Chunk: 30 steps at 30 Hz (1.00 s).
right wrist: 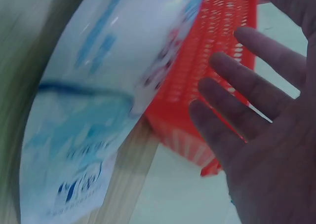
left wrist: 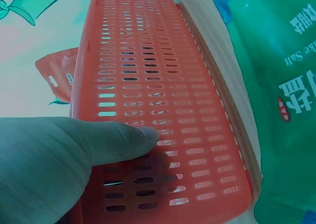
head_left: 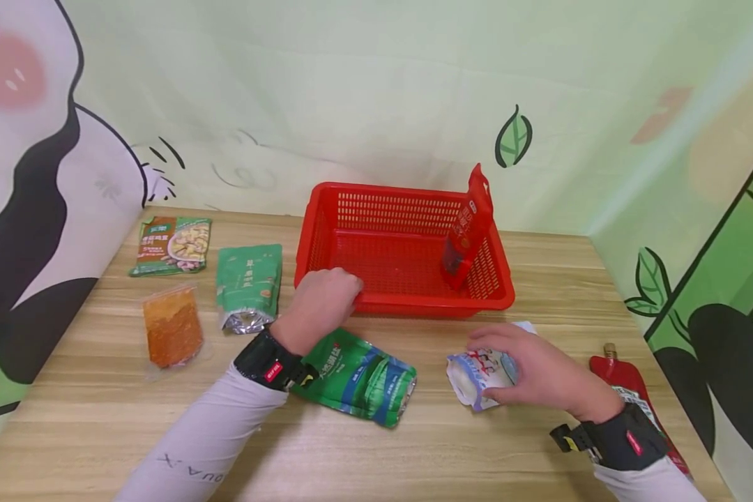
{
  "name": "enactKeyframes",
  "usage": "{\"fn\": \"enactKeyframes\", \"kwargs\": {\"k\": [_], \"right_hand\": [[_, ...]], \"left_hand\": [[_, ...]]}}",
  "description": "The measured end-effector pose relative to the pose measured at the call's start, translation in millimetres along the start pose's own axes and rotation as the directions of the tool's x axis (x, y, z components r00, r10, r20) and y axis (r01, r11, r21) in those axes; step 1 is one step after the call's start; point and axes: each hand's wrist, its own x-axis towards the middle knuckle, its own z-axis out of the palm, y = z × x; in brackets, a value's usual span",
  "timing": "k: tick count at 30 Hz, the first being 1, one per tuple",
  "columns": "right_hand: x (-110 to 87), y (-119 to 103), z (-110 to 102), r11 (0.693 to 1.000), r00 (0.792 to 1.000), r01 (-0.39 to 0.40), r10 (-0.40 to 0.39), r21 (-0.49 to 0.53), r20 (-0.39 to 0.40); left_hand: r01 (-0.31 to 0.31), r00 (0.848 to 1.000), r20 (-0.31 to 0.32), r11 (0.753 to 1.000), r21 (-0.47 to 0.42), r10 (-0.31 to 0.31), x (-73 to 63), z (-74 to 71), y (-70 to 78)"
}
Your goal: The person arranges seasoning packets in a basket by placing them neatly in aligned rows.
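My left hand (head_left: 323, 307) grips the near left rim of a red plastic basket (head_left: 408, 305). In the left wrist view its thumb (left wrist: 118, 140) lies against the slotted outer wall; the fingers are hidden behind the rim. A red pouch (head_left: 467, 230) stands tilted inside the basket, at its right end. My right hand (head_left: 539, 366) is over a white and blue pouch (head_left: 477, 376) on the table, fingers spread. The right wrist view shows those fingers apart from the white pouch (right wrist: 84, 120). Below my left wrist lies a green salt pouch (head_left: 364, 380).
Left of the basket lie a green and brown food packet (head_left: 171, 245), a green pouch with a silver base (head_left: 249, 282) and a clear bag of orange-brown contents (head_left: 172, 328). A red spouted pouch (head_left: 624, 376) lies by the right edge. A printed cloth (head_left: 376, 90) backs the wooden table (head_left: 376, 467).
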Motion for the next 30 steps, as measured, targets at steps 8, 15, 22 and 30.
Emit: {"fn": "enactKeyframes", "kwargs": {"k": [8,15,22,30], "right_hand": [[0.0,21,5,0.988,0.997,-0.013,0.025,-0.153,0.076],[6.9,32,11,0.984,0.993,-0.025,0.046,-0.179,0.11],[12.8,38,18,0.98,0.992,-0.007,0.032,-0.199,0.122],[16.4,42,20,0.971,0.993,0.038,-0.011,-0.235,0.117]], "left_hand": [[-0.005,1.0,-0.009,1.0,0.014,0.005,0.1,0.4,-0.8],[-0.016,1.0,-0.017,1.0,0.016,0.016,-0.1,0.4,-0.5],[-0.011,1.0,-0.015,1.0,0.013,0.012,-0.6,-0.6,0.5],[-0.02,1.0,-0.003,0.999,0.026,0.02,-0.6,0.9,-0.5]]}}
